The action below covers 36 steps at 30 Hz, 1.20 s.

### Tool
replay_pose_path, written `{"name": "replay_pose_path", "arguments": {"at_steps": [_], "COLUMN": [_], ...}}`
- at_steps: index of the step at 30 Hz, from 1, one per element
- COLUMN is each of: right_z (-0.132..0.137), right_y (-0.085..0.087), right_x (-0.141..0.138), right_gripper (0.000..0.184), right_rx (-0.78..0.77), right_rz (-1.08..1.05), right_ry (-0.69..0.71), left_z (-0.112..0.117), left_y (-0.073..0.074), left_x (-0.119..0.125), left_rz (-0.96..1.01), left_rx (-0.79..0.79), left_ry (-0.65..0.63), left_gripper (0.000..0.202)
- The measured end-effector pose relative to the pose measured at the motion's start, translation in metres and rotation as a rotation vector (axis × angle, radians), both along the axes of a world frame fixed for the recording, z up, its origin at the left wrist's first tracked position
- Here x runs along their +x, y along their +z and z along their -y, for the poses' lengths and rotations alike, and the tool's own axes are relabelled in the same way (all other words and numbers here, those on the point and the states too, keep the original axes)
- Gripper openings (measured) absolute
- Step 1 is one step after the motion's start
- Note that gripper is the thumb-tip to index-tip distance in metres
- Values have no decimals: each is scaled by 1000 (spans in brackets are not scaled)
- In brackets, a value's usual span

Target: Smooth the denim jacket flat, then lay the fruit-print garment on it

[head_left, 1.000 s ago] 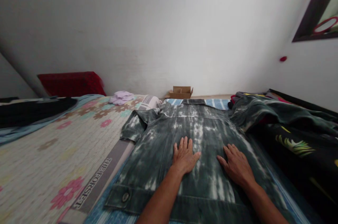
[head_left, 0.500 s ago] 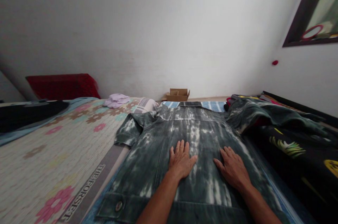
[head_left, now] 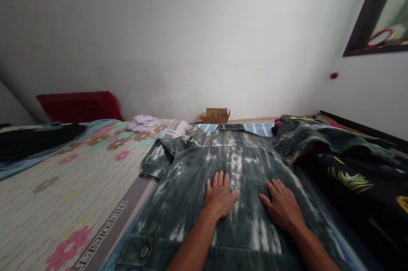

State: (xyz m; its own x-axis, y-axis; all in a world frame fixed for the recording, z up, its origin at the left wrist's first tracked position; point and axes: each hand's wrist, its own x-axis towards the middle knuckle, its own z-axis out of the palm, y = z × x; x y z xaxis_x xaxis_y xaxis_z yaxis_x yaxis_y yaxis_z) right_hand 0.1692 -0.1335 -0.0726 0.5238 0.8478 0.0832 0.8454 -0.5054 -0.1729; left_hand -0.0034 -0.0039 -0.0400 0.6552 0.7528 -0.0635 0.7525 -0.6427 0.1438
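Note:
A dark green, bleach-streaked denim jacket point(head_left: 188, 177) lies spread back-up on the bed, collar at the far end. My left hand point(head_left: 219, 195) rests flat on the middle of its back, fingers stretched out. My right hand point(head_left: 282, 208) lies flat on the cloth just to the right, fingers also extended. Neither hand holds anything. The jacket's left sleeve point(head_left: 157, 159) is folded short at the left; its right sleeve drapes over a pile at the right.
A flowered bedcover point(head_left: 57, 186) lettered "THE FORSET" fills the left. A heap of dark clothes point(head_left: 357, 177) lies at the right. Farther back are a lilac garment point(head_left: 142, 122), a red cushion point(head_left: 79, 106), a black cloth point(head_left: 32, 139) and a cardboard box point(head_left: 216, 115) by the wall.
Both hands have stayed flat on the jacket's back with hardly any shift. The head camera has swung a little, so the scene sits slightly differently in the picture.

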Motion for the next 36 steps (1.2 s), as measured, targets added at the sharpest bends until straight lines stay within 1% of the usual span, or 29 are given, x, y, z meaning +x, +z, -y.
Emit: {"name": "replay_pose_path", "arguments": {"at_steps": [11, 23, 36], "right_z": [0, 0, 0], "right_y": [-1, 1, 2], "right_x": [-2, -1, -1], "right_gripper": [57, 59, 58], "right_rx": [38, -9, 12], "right_rz": [-6, -4, -22], "right_ry": [-3, -3, -1], "left_z": [3, 1, 3], "left_y": [5, 0, 5], "left_x": [0, -1, 0], "left_rz": [-3, 12, -1], "left_rx": [-3, 7, 17], "left_ry": [5, 0, 3], "left_gripper": [74, 75, 72]}}
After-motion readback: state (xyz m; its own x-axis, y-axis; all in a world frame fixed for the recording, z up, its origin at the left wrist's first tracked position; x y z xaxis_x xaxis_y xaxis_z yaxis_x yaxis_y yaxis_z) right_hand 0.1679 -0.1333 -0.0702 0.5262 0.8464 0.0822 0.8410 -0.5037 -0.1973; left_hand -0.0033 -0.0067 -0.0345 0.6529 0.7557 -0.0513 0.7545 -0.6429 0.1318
